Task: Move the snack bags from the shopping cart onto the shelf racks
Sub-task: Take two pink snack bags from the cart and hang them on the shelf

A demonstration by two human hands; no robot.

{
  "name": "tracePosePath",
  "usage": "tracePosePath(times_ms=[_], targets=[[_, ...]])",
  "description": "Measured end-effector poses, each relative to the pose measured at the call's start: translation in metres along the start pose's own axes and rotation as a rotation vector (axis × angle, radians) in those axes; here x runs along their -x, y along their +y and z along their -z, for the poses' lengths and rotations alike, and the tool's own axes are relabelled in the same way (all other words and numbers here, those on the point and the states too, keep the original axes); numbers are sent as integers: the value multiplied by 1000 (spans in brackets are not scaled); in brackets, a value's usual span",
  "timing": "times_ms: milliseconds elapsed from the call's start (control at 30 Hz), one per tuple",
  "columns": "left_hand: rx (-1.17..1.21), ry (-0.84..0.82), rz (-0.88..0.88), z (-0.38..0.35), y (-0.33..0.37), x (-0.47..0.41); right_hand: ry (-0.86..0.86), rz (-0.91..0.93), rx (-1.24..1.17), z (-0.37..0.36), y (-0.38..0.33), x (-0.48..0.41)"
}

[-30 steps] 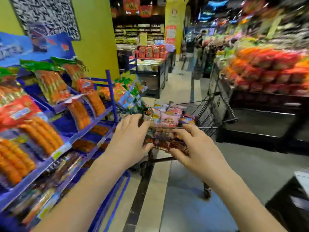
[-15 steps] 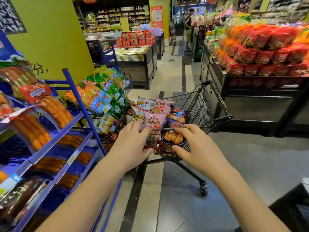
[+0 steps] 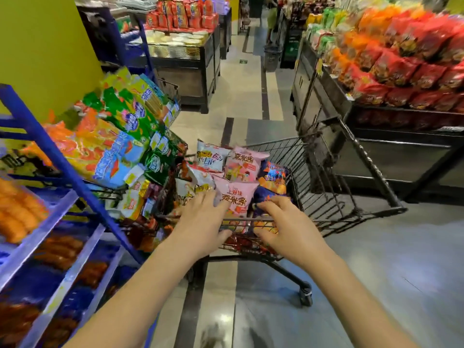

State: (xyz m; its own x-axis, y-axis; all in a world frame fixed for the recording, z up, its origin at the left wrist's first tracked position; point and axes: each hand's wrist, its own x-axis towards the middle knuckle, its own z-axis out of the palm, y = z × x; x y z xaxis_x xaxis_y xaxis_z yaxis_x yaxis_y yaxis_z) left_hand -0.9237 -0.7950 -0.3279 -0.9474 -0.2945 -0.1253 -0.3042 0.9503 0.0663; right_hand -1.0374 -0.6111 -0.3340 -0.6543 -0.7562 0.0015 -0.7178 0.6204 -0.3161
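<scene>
A black wire shopping cart (image 3: 351, 177) stands in the aisle with several snack bags in it: pink ones (image 3: 237, 197), a white one (image 3: 211, 156) and a blue-orange one (image 3: 275, 177). My left hand (image 3: 200, 222) lies over the cart's near rim, fingers reaching onto the bags and thumb hooked under the bar. My right hand (image 3: 286, 222) holds the same rim further right, fingers over it and thumb below. Left of the cart stands a wire rack (image 3: 173, 89) of green, orange and blue snack bags (image 3: 130, 126).
A blue shelf unit (image 3: 45, 151) with packed sausages fills the left edge. A dark display table (image 3: 376, 136) heaped with red and orange bags lines the right. More dark tables stand further up the tiled aisle (image 3: 241, 101), where a person stands.
My view has swung down and right, so the cart and its bags look nearer. Both hands have stayed on the cart's near rim throughout.
</scene>
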Motion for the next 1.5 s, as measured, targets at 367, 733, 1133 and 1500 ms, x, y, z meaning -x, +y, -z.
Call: tracePosePath(times_ms=[367,733,1133,1500], targets=[[72,-174,-39,-34,-57,-115,-85,-72,-76,-41,33,-110],[236,-381,123,-97,-77,-204,-261,-23,-147,-86,101,-210],[752,-424,439,-168,-87,-249,-383,-79,-227,-99,142,-264],[983,-397,559,-198,-68,-267,-295,-156,-301,-109,156,-272]])
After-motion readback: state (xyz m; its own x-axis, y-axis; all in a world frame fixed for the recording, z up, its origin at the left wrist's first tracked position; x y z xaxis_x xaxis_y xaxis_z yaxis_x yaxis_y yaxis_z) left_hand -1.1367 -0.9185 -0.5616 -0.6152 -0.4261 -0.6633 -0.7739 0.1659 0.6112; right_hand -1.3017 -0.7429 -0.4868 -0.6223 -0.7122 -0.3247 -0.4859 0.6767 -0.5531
